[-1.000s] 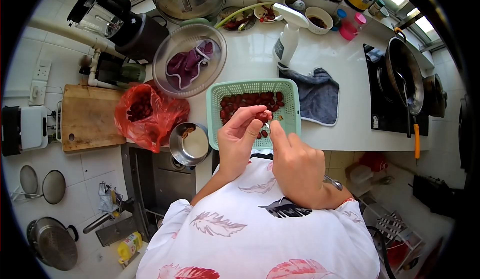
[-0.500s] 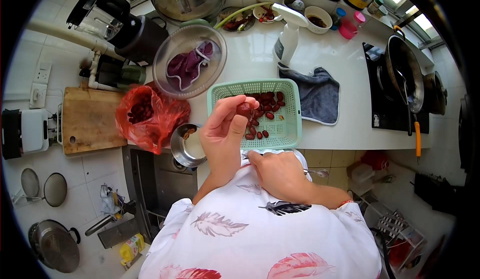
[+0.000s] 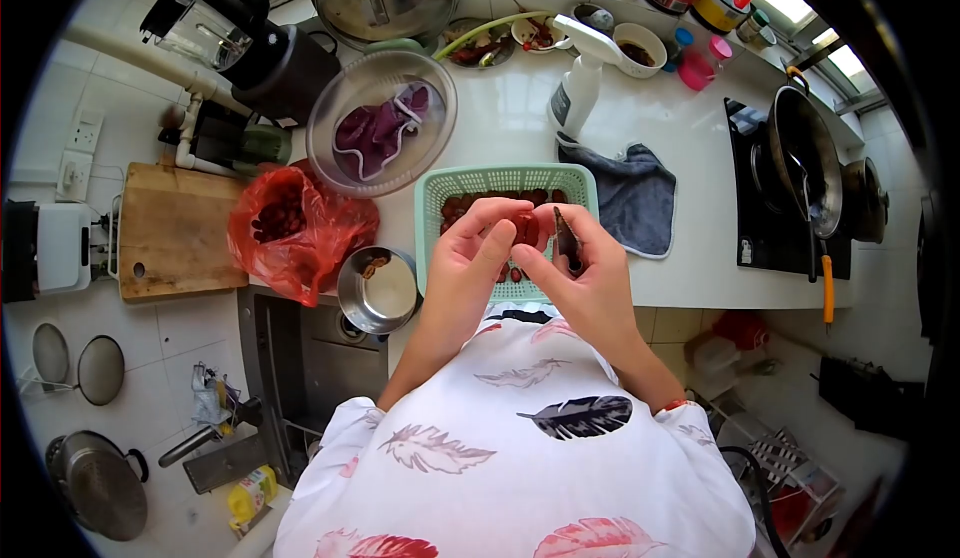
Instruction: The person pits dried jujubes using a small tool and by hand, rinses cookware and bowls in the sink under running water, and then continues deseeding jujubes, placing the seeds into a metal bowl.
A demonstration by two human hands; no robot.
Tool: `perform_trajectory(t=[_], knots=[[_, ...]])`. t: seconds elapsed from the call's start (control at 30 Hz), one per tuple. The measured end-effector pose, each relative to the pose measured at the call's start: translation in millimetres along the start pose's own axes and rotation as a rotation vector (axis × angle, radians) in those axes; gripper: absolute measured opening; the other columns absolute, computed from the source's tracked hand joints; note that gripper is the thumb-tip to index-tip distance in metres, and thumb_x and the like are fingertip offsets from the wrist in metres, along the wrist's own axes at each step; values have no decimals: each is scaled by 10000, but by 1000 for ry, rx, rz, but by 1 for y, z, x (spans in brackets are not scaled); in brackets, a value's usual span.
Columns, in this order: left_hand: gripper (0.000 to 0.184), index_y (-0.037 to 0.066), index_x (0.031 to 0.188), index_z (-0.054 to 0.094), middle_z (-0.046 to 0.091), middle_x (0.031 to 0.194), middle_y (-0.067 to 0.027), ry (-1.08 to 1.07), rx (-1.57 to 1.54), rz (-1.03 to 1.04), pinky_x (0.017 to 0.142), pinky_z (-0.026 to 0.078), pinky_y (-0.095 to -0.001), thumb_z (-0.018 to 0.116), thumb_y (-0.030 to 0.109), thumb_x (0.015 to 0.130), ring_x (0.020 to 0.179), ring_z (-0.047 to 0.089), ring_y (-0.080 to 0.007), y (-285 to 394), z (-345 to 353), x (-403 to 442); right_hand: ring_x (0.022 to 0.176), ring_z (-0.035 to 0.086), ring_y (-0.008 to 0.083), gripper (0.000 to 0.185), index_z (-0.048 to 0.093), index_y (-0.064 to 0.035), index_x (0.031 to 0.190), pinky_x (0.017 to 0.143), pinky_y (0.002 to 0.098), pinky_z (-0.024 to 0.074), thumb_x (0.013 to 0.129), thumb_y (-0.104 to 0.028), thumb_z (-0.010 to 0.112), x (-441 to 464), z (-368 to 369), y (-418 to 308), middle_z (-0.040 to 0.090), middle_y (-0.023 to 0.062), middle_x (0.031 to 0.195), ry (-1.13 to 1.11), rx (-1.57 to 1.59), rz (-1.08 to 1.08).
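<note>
Over the green basket (image 3: 425,248), my left hand (image 3: 462,270) pinches a red date (image 3: 524,228) between thumb and fingertips. Right beside it, my right hand (image 3: 590,276) is closed around a dark, narrow tool with a pointed tip (image 3: 567,241); its exact kind is hard to make out. The right thumb reaches to the date's lower side. Several more red dates (image 3: 540,197) lie inside the basket, partly covered by my hands. To the left, a metal bowl (image 3: 392,301) holds a few brown pieces.
Left of the basket sit a red plastic bag (image 3: 335,223) of dates and a wooden cutting board (image 3: 185,243). A clear lid or bowl with a purple cloth (image 3: 375,136) is behind. A spray bottle (image 3: 577,93) and grey cloth (image 3: 635,198) stand right, the wok (image 3: 800,148) farther.
My right hand has risen from near my waist to the date, bringing the pointed tool up. My left hand has shifted slightly right, still holding the date.
</note>
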State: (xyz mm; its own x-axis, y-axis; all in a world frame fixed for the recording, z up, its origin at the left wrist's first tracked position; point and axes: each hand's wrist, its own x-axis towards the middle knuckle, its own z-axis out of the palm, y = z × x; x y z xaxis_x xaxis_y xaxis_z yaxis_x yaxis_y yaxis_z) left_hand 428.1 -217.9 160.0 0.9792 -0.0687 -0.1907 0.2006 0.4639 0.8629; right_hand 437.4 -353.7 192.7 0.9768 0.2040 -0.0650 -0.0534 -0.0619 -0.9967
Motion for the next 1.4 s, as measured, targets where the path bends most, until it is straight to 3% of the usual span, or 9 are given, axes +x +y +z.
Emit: perform_trajectory(t=[0.13,0.2,0.23,0.33,0.6,0.77,1.03,1.17,1.4], knots=[[199,47,989,544,552,888,8,0,140,30,604,391,-182,565,188,850,738,499,-48,6,-3,-4,503,284,-12,250,592,-3,927,446,152,234,717,-98,690,3,-9,-1,474,-71,648,-48,35,93],[189,23,897,512,496,830,-4,-181,390,250,594,386,-195,586,184,833,699,483,-60,2,-11,-1,502,286,-9,240,600,-3,924,446,161,234,720,-97,685,3,-13,-1,449,-74,619,-59,22,98],[235,-5,827,454,429,781,-42,-244,662,233,579,379,-232,576,195,834,666,460,-105,7,-14,-2,501,288,-6,230,608,-3,921,446,169,233,723,-96,681,2,-15,-1,424,-77,591,-67,9,104],[257,-16,803,424,392,765,-84,-324,839,203,571,368,-279,561,200,835,641,429,-173,17,-11,-3,500,297,-1,217,620,-4,924,447,183,234,733,-94,669,-1,-20,-2,388,-81,550,-119,-3,141],[212,-18,782,411,374,744,-128,-485,924,285,564,369,-337,513,162,828,629,419,-264,23,-15,1,511,315,7,208,631,-6,954,454,189,267,757,-71,643,-2,-26,3,414,-73,557,-185,161,159],[161,-17,765,424,412,723,-137,-461,975,335,550,379,-359,520,111,767,616,442,-285,20,-8,0,542,335,21,120,526,1,781,465,194,302,726,-40,624,-7,-22,-6,457,-26,632,-173,-120,112],[161,12,732,449,462,664,-103,-389,1269,645,517,428,-345,577,91,676,594,506,-264,11,-8,2,559,377,51,200,435,-10,765,488,216,352,696,-47,620,-8,-11,1,464,12,614,-136,-163,91],[154,16,750,473,491,674,-97,-344,1280,625,525,438,-341,583,92,674,600,525,-263,9,-6,-2,566,403,71,206,404,-11,758,496,237,368,709,-52,600,-6,-6,4,462,36,611,-112,-187,82],[132,-21,818,491,492,709,-147,-283,1025,313,551,403,-368,483,70,723,606,484,-325,10,-6,-6,570,380,57,196,419,-20,815,503,218,348,759,-83,596,-6,-9,13,468,13,646,-150,-38,157]])
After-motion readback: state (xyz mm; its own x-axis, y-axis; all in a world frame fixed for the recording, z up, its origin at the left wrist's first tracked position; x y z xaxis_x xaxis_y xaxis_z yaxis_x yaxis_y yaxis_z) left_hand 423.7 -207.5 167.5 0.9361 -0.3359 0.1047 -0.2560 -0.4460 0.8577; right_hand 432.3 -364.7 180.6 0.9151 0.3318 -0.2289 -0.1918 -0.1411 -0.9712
